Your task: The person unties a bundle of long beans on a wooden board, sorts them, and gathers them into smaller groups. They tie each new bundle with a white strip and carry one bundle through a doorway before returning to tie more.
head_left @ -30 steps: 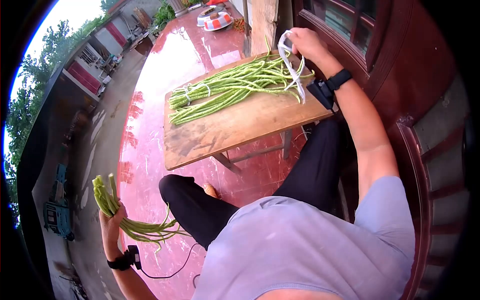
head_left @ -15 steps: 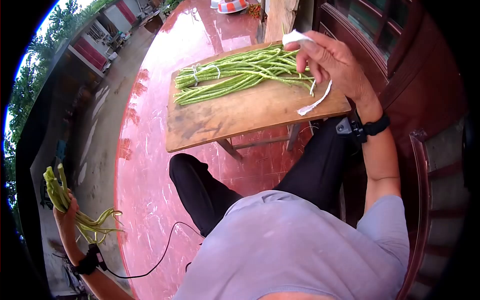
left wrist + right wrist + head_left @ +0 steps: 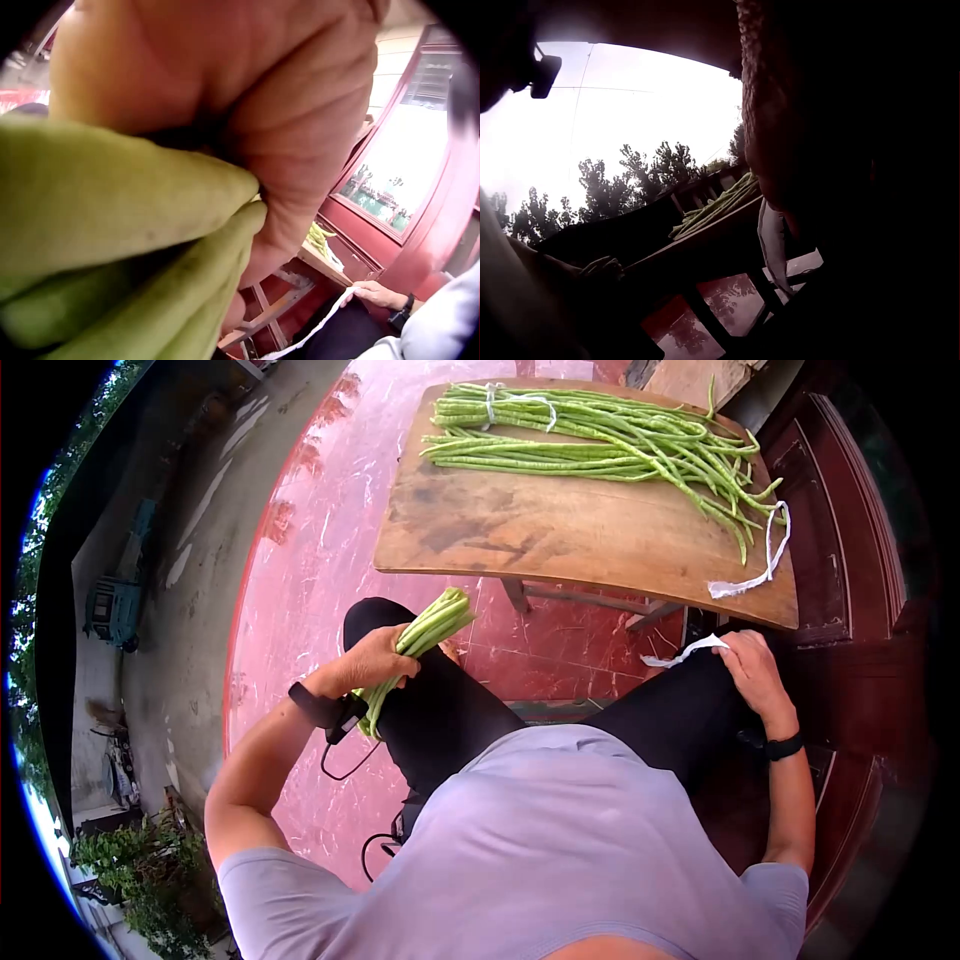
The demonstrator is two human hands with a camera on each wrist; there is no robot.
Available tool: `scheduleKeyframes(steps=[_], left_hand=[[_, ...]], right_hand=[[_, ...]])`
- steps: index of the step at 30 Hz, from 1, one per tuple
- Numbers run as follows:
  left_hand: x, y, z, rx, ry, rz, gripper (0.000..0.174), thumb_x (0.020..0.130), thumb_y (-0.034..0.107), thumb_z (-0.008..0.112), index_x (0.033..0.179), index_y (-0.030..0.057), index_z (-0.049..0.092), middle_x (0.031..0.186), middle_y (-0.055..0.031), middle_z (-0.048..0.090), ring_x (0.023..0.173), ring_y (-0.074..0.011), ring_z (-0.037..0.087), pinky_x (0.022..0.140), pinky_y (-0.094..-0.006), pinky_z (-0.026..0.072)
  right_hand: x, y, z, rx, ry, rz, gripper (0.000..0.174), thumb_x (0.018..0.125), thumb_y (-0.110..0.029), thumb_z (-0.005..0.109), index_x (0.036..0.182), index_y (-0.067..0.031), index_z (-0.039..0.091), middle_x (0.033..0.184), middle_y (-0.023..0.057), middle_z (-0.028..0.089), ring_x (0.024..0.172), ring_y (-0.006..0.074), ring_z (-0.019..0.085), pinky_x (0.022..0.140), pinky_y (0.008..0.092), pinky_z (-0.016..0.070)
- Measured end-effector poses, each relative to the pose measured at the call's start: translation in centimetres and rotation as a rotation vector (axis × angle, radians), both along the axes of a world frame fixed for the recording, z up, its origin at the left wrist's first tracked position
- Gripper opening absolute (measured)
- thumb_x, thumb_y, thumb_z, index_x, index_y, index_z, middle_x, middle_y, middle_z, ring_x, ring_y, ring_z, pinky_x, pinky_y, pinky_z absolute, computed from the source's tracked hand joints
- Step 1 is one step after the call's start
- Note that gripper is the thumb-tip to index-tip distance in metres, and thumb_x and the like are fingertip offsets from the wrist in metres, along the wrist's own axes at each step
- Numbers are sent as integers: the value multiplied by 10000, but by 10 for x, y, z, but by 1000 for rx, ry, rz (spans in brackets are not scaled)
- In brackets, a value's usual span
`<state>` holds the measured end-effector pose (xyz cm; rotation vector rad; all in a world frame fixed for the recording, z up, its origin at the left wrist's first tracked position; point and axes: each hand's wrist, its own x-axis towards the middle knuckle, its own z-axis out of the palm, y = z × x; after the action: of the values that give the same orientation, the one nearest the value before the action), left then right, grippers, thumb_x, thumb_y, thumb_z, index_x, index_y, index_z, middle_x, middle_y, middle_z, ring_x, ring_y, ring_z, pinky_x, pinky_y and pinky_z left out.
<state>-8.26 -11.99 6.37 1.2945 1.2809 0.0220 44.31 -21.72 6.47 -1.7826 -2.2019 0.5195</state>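
Observation:
In the head view my left hand (image 3: 380,658) grips a small bundle of green long beans (image 3: 436,622) above my left knee; the left wrist view shows the beans (image 3: 135,202) close up against the palm (image 3: 225,82). My right hand (image 3: 755,672), over the right thigh, pinches a white strip (image 3: 688,651) whose free end points left. On the wooden table (image 3: 560,540) lie more long beans (image 3: 600,445), part of them tied with a white band (image 3: 490,405). Another white strip (image 3: 770,565) rests at the table's right end, beside the bean tips.
The small table stands just beyond my knees on a red floor (image 3: 300,580). A dark red door (image 3: 840,540) is at the right. A black cable (image 3: 345,772) hangs below my left wrist, and potted greenery (image 3: 150,870) stands at the lower left.
My left hand has brought its beans from far left to over the knee. My right hand has come down from above the table with a white strip; another strip now lies on the table.

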Motion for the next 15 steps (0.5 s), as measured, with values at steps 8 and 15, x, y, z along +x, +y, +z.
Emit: scheduleKeyframes(steps=[8, 15], left_hand=[[-22, 44, -4, -376, 13, -153, 275, 763, 24, 618, 1033, 7, 568, 685, -46, 621, 573, -128, 619, 544, -279, 523], [-26, 88, -16, -461, -30, -294, 286, 748, 75, 664, 1001, 9, 547, 713, -83, 656, 616, -179, 665, 569, -312, 537]], right_hand=[[12, 33, -32, 2, -137, -39, 209, 862, -173, 537, 932, 2, 626, 893, 201, 627, 901, 408, 576, 880, 489, 424], [33, 30, -34, -271, -128, -55, 235, 862, -194, 503, 871, 10, 620, 886, 217, 619, 852, 421, 575, 796, 496, 421]])
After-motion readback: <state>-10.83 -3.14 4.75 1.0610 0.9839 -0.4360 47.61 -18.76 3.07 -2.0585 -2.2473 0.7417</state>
